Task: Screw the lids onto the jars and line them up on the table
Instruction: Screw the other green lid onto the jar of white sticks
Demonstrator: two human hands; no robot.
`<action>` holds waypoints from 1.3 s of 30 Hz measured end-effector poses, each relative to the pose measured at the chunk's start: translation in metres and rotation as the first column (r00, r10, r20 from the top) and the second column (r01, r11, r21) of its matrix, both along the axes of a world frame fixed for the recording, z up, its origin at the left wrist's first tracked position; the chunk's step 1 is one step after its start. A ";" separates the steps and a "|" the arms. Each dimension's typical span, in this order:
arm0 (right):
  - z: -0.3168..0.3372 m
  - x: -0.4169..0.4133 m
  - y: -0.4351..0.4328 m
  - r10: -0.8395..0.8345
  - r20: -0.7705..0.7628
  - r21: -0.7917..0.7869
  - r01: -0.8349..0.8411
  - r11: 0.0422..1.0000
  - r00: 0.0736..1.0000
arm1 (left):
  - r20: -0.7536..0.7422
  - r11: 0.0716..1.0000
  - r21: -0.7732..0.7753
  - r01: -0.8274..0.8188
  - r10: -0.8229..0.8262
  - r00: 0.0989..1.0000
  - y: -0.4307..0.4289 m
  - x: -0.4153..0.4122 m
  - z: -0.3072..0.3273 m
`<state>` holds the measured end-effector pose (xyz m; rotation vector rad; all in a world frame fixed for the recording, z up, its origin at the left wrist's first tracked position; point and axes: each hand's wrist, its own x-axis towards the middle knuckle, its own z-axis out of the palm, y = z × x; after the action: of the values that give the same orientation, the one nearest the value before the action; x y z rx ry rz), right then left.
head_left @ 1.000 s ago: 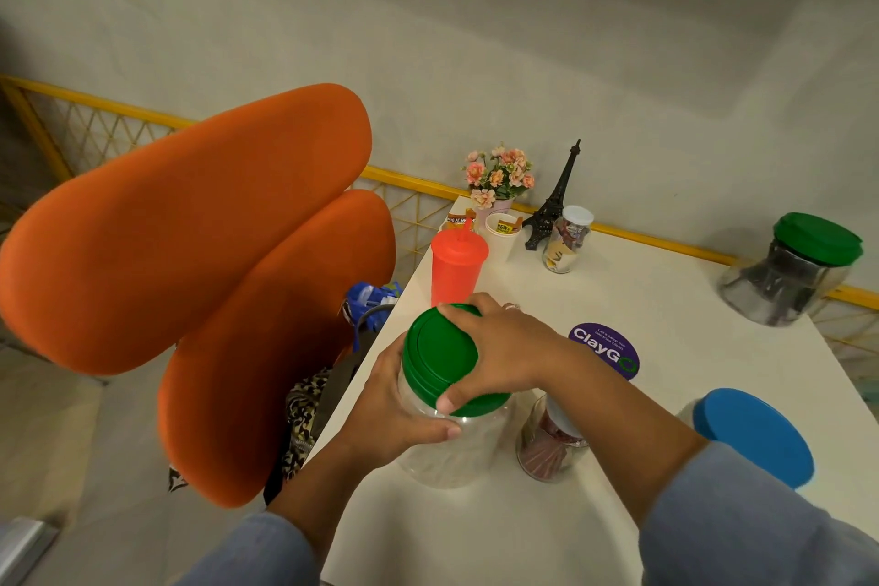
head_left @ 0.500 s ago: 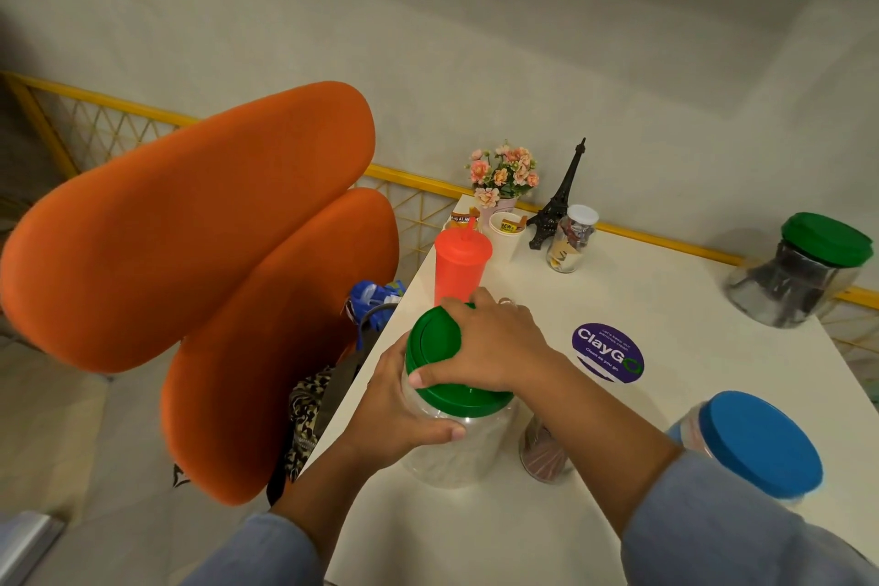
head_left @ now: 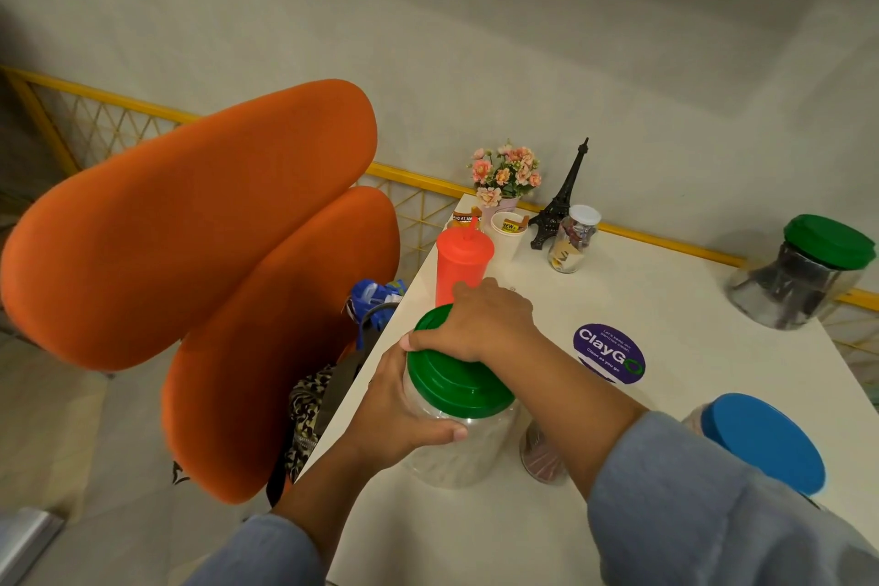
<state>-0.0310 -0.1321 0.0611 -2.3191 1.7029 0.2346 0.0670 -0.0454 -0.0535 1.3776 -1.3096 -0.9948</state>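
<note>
Green lid (head_left: 456, 388) caps the clear jar (head_left: 468, 454), which stands upright by the left edge of the table (head_left: 666, 295), long axis vertical, mouth up. My right hand (head_left: 485, 324) curls its fingers over the lid's rim. My left hand (head_left: 395, 419) wraps the jar's shoulder, thumb across the front.

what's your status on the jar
Left hand grips jar. Right hand grips green lid on it. Red cup close behind, not blocking.

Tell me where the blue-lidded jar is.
In the head view the blue-lidded jar stands at the near right of the table, beside the right sleeve and nearer the camera than the ClayGo sticker.
</note>
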 end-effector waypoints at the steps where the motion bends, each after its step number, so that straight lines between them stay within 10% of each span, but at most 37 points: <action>1: -0.001 0.001 -0.002 -0.005 -0.017 -0.007 0.005 1.000 1.000 | -0.001 1.000 0.003 -0.003 0.003 1.000 0.000 0.000 0.000; 7: 0.007 0.003 -0.012 0.029 -0.089 0.119 -0.018 0.993 0.996 | -0.006 1.000 0.009 0.009 -0.009 1.000 0.001 -0.001 0.000; 14: 0.020 -0.040 -0.023 0.416 0.097 0.390 -0.419 0.820 0.904 | 0.021 1.000 -0.006 -0.028 0.028 0.999 -0.001 0.000 -0.001; 39: -0.012 -0.055 0.018 0.279 0.083 0.050 -0.284 0.958 0.957 | 0.024 1.000 0.019 -0.019 0.019 1.000 -0.004 0.000 -0.006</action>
<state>-0.0861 -0.1138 0.0495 -2.4855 1.3078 0.2448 0.0671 -0.0497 -0.0591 1.4174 -1.3052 -0.9832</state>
